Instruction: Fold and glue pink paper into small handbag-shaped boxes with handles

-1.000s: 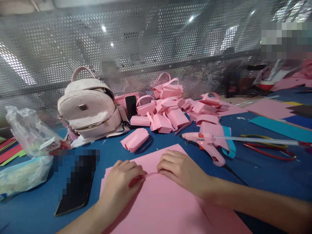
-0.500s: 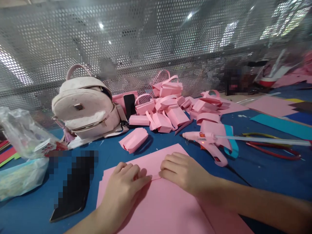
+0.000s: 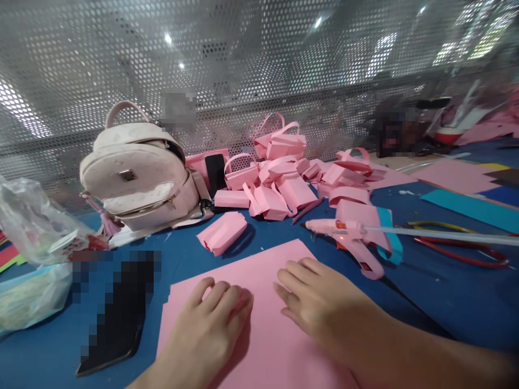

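Observation:
My left hand (image 3: 213, 327) rests on a stack of pink paper sheets (image 3: 279, 346), its fingers curled in a pinch. A sliver of pink paper strip (image 3: 242, 300) shows at those fingertips; most of it is hidden. To the right, over the same sheets, my right hand (image 3: 320, 297) has its fingers slightly apart and bent, with nothing visible in them. A pink glue gun (image 3: 344, 232), its orange light lit and a clear glue stick in its back, lies beyond my right hand. One folded pink paper piece (image 3: 223, 232) lies just past the sheets.
Several small pink paper bags (image 3: 279, 183) are heaped at the back. A pale backpack (image 3: 138, 178) stands back left, with a dark phone (image 3: 117, 324) and plastic bag (image 3: 36, 227) nearby. Red-and-yellow-handled pliers (image 3: 458, 248) and a teal strip (image 3: 474, 208) lie right.
My hands have moved apart, the right one back to the right with its fingers loosened. The pink strip that spanned between both hands no longer shows there.

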A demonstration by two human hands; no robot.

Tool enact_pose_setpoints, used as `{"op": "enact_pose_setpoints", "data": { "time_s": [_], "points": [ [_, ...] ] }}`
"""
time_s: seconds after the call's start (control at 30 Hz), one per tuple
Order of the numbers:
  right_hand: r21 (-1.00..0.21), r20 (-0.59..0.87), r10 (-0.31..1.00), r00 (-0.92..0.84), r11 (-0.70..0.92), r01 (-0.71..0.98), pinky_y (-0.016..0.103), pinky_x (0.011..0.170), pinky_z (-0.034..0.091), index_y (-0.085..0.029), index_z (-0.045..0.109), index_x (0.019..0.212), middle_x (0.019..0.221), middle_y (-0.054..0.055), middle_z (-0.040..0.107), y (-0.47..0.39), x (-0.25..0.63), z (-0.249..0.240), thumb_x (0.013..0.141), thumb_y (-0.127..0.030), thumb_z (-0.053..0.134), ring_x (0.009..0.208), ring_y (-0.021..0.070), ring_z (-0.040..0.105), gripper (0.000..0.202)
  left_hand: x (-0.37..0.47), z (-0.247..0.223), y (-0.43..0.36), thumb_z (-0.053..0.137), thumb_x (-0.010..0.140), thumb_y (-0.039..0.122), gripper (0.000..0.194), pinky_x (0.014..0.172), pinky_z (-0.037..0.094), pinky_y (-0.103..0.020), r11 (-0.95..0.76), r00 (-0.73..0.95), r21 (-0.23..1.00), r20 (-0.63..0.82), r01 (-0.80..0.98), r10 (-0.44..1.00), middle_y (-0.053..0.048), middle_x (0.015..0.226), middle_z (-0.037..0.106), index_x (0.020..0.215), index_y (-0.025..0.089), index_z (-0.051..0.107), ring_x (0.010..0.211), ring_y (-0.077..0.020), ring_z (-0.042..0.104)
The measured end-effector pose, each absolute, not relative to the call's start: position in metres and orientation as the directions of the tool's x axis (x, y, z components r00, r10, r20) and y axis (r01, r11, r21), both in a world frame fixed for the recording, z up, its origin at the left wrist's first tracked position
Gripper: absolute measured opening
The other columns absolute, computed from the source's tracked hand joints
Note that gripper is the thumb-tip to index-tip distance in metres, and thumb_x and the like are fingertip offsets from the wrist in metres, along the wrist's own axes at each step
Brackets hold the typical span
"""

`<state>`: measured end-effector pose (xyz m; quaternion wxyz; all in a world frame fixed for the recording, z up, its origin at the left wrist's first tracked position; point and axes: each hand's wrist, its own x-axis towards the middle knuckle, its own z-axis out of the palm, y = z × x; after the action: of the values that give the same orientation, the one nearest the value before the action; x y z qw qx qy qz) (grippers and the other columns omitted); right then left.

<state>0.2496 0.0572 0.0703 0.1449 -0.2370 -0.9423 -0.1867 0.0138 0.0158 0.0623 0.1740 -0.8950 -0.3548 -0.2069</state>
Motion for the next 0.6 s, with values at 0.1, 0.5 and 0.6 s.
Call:
{"op": "enact_pose_setpoints", "data": {
  "time_s": [0.1, 0.5, 0.6],
  "points": [
    [0.309, 0.302, 0.400, -0.865, 0.818, 0.486, 0.037, 0.058, 0.023, -0.021, 0.067, 0.068, 0.066, 0.004, 0.058, 0.059, 0.258, 0.066, 0.080, -0.018, 0.074, 0.065, 0.0211, 0.044, 0.013, 0.015, 0.062, 0.017, 0.041, 0.101, 0.010, 0.028, 0.081, 0.040, -0.038, -0.690, 0.667, -0.175, 0.500, 0.703, 0.553, -0.002, 0.097, 0.073, 0.106, 0.017, 0.068, 0.080, -0.0203, 0.061],
    [0.153, 0.212, 0.669, -0.712, 0.697, 0.701, 0.035, 0.059, 0.031, -0.020, 0.066, 0.074, 0.074, 0.006, 0.066, 0.056, 0.254, 0.088, 0.083, -0.021, 0.072, 0.071, 0.0231, 0.058, 0.011, 0.010, 0.064, 0.011, 0.055, 0.090, 0.007, 0.029, 0.062, 0.050, -0.036, -0.667, 0.656, -0.099, 0.334, 0.738, 0.677, -0.006, 0.088, 0.065, 0.118, 0.013, 0.059, 0.073, -0.0224, 0.061],
    [-0.035, 0.148, 0.716, -0.683, 0.694, 0.720, 0.031, 0.061, 0.036, -0.019, 0.061, 0.087, 0.092, 0.005, 0.067, 0.062, 0.251, 0.101, 0.087, -0.028, 0.072, 0.080, 0.0222, 0.061, 0.014, 0.003, 0.066, 0.013, 0.054, 0.089, 0.005, 0.031, 0.061, 0.050, -0.035, -0.652, 0.639, -0.103, 0.364, 0.751, 0.678, -0.006, 0.088, 0.064, 0.117, 0.014, 0.058, 0.073, -0.0224, 0.060]
  ]
}}
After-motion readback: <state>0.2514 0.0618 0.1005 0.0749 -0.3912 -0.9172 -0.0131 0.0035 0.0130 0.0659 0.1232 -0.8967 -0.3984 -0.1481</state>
